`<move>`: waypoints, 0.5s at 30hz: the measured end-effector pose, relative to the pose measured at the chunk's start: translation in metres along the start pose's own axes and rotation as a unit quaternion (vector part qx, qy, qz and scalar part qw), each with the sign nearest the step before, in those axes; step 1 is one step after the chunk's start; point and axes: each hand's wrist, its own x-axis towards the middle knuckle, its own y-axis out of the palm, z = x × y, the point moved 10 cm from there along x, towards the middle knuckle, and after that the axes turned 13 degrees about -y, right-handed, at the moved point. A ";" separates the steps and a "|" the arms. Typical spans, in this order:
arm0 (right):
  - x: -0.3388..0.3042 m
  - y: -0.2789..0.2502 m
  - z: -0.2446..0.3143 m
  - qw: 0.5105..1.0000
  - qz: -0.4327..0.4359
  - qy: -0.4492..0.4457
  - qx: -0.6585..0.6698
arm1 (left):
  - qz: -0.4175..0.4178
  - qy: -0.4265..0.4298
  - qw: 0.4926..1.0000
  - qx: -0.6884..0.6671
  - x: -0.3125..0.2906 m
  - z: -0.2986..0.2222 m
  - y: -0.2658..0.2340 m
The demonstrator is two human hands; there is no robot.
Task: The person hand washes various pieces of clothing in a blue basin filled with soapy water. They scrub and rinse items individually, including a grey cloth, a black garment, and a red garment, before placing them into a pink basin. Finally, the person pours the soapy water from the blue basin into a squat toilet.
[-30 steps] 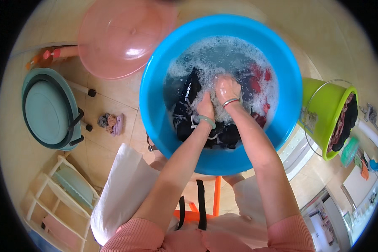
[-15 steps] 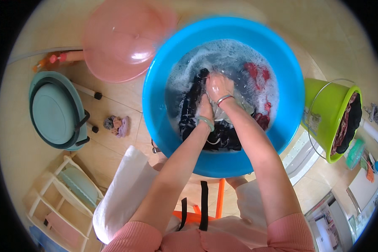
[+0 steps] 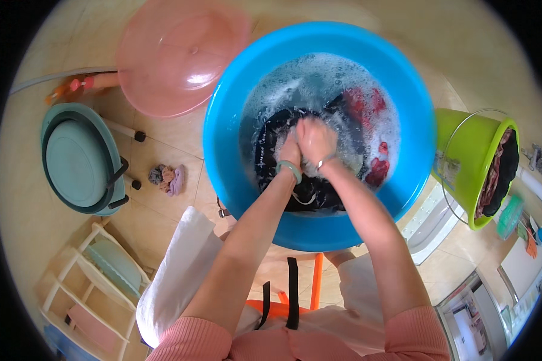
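A large blue basin [image 3: 226,120] holds soapy water with foam on top. In it lies a soaked black garment [image 3: 268,144] with a light cord [image 3: 305,200] near its lower edge. My left hand [image 3: 289,150], with a pale green bangle at the wrist, is closed on the wet cloth; its fingertips are partly hidden. Pressed against it, my right hand [image 3: 318,141] is balled into a fist on the same garment, a silver bangle on its wrist. Red cloth [image 3: 377,171] floats at the basin's right side, partly under suds.
A pink basin [image 3: 168,66] stands at the far left. Nearer are a folded grey-green basin [image 3: 78,165], scrunchies [image 3: 170,179] on the tiles and a cream rack [image 3: 72,283]. On the right, a green bucket [image 3: 464,150] holds dark clothes. An orange stool leg [image 3: 317,283] shows below.
Both fists have moved slightly toward me. Black cloth now shows beyond my right hand, near the red cloth, and the foam has shifted.
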 end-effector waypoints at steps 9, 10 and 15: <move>-0.009 -0.004 0.027 0.997 0.030 -0.076 -0.006 | -0.020 0.199 0.939 0.279 -0.011 -0.027 0.019; -0.029 -0.022 0.053 0.992 -0.020 -0.122 0.009 | -0.079 0.309 0.858 0.404 -0.009 -0.023 0.025; -0.028 -0.008 0.087 0.989 -0.022 -0.105 0.100 | 0.071 0.224 0.967 -0.095 0.047 0.036 -0.028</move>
